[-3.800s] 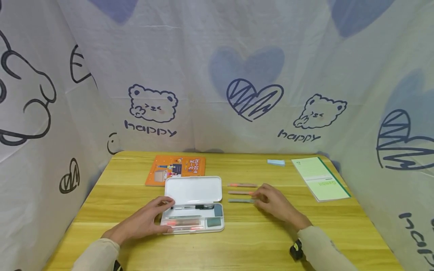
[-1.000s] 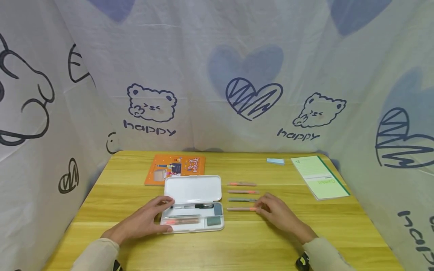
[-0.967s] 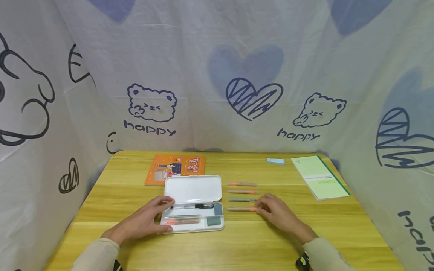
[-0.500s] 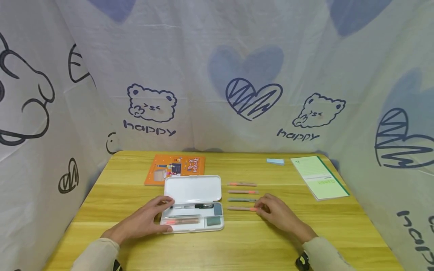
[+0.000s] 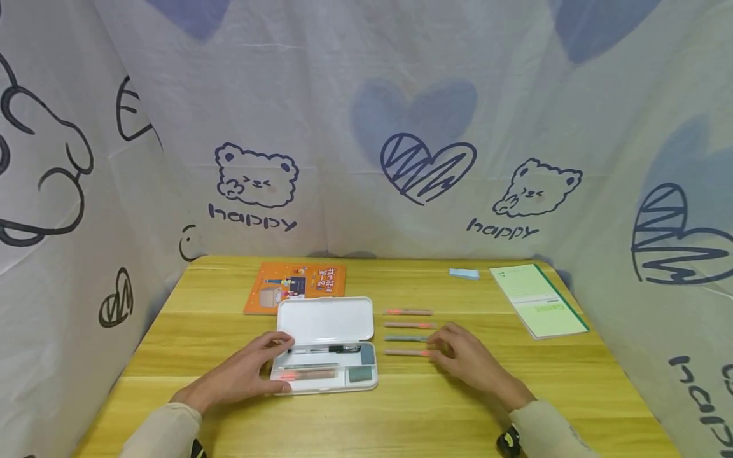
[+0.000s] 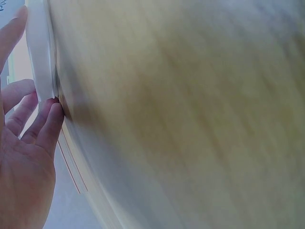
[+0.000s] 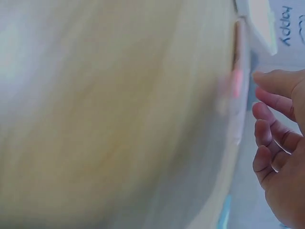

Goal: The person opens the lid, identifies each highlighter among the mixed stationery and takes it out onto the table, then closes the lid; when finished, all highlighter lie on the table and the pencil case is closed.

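Note:
A white pencil case (image 5: 325,320) lies open on the table with its lid folded back. My left hand (image 5: 240,369) grips its left end, thumb at the front and fingers at the hinge side; the left wrist view shows the fingers against the case edge. Inside are a black pen (image 5: 343,348), a pinkish pen (image 5: 309,375) and a green-grey block (image 5: 360,374). To the right, several slim pens lie in parallel rows. My right hand (image 5: 472,362) hovers by the right end of the nearest pinkish pen (image 5: 403,352); in the right wrist view its loosely bent fingers are apart from the pen.
An orange booklet (image 5: 298,287) lies behind the case, partly covered by the lid. At the back right are a small pale blue slip (image 5: 464,273) and an open green-edged notepad (image 5: 538,300). A printed cloth (image 5: 343,191) hangs around the table.
One pinkish pen has gone from the case's front compartment to the nearest row on the table. The right hand has since let go and lifted slightly. The left hand stays put.

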`<action>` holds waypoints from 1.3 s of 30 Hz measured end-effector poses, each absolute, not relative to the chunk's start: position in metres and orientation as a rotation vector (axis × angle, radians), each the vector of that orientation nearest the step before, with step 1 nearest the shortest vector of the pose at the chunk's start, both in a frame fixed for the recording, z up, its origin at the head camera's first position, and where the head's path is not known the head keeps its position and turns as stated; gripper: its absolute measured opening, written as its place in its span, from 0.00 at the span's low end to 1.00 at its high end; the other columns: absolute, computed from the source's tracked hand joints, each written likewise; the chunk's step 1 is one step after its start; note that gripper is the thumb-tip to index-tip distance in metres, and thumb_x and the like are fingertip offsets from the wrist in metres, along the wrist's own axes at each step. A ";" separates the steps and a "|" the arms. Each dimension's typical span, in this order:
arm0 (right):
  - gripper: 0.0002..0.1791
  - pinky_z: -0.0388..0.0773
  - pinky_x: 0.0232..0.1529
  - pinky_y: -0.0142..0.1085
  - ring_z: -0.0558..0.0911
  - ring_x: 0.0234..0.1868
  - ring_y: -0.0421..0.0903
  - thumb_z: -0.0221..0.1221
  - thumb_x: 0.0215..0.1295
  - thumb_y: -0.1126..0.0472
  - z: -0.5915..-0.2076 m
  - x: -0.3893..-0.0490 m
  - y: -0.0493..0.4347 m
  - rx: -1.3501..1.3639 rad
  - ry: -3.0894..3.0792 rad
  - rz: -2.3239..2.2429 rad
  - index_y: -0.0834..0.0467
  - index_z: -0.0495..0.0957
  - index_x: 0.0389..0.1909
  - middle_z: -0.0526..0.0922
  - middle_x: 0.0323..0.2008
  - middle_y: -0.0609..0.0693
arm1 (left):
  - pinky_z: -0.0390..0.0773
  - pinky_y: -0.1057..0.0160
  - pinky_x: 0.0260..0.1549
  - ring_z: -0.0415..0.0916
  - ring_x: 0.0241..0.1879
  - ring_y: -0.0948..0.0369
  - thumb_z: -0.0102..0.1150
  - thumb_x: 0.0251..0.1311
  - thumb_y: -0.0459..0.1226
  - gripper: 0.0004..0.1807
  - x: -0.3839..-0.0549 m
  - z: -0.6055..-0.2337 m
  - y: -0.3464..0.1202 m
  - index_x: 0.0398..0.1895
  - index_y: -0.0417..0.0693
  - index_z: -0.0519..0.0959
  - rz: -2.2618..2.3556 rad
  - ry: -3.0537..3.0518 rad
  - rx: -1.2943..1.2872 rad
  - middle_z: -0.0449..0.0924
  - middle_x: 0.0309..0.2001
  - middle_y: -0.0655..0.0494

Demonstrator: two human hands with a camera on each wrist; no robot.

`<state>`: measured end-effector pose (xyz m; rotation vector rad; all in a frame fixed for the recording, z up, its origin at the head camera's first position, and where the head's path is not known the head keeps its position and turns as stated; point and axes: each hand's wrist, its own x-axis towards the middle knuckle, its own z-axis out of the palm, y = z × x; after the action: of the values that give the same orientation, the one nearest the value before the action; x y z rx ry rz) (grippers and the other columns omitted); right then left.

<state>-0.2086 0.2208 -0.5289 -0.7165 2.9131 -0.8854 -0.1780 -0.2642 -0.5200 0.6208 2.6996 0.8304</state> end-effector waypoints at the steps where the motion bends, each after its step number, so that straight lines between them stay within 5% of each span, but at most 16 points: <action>1: 0.10 0.78 0.41 0.34 0.77 0.40 0.39 0.69 0.76 0.53 -0.526 -0.208 0.217 -0.745 2.923 -0.889 0.50 0.88 0.53 0.83 0.47 0.42 | 0.68 0.34 0.77 0.63 0.79 0.46 0.72 0.63 0.66 0.53 -0.178 -0.520 -0.264 0.83 0.47 0.69 0.830 2.700 0.620 0.63 0.82 0.52; 13: 0.10 0.85 0.56 0.46 0.85 0.54 0.49 0.68 0.77 0.55 -0.504 -0.199 0.125 -1.098 2.857 -0.798 0.54 0.88 0.52 0.87 0.52 0.48 | 0.68 0.34 0.77 0.63 0.79 0.46 0.71 0.63 0.66 0.53 -0.179 -0.521 -0.264 0.83 0.48 0.69 0.833 2.695 0.623 0.62 0.82 0.53; 17: 0.08 0.81 0.51 0.38 0.81 0.46 0.42 0.68 0.77 0.55 -0.507 -0.193 0.096 -1.240 2.800 -0.744 0.51 0.88 0.52 0.85 0.46 0.43 | 0.68 0.34 0.76 0.63 0.79 0.45 0.71 0.64 0.66 0.52 -0.179 -0.521 -0.264 0.83 0.47 0.69 0.832 2.699 0.643 0.62 0.82 0.53; 25: 0.09 0.80 0.60 0.36 0.81 0.52 0.38 0.65 0.80 0.51 -0.514 -0.184 0.059 -1.333 2.801 -0.481 0.46 0.91 0.51 0.85 0.47 0.40 | 0.69 0.34 0.76 0.64 0.78 0.46 0.70 0.64 0.66 0.53 -0.178 -0.521 -0.264 0.83 0.46 0.69 0.834 2.707 0.660 0.63 0.81 0.53; 32: 0.08 0.77 0.48 0.30 0.79 0.44 0.37 0.68 0.77 0.50 -0.512 -0.186 0.047 -1.376 2.861 -0.348 0.46 0.93 0.47 0.86 0.43 0.40 | 0.71 0.36 0.75 0.65 0.77 0.49 0.70 0.63 0.67 0.53 -0.178 -0.521 -0.265 0.83 0.47 0.69 0.831 2.711 0.657 0.64 0.81 0.54; 39: 0.07 0.65 0.37 0.26 0.75 0.36 0.35 0.69 0.74 0.46 -0.512 -0.187 0.034 -1.397 2.943 -0.149 0.41 0.93 0.39 0.84 0.35 0.37 | 0.70 0.36 0.75 0.65 0.77 0.48 0.71 0.64 0.66 0.52 -0.177 -0.522 -0.265 0.83 0.46 0.69 0.829 2.717 0.667 0.64 0.81 0.54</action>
<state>-0.1869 0.0338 -0.5119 -1.3973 2.9428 -0.1494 -0.1773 -0.2654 -0.5216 0.6673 2.7168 0.8285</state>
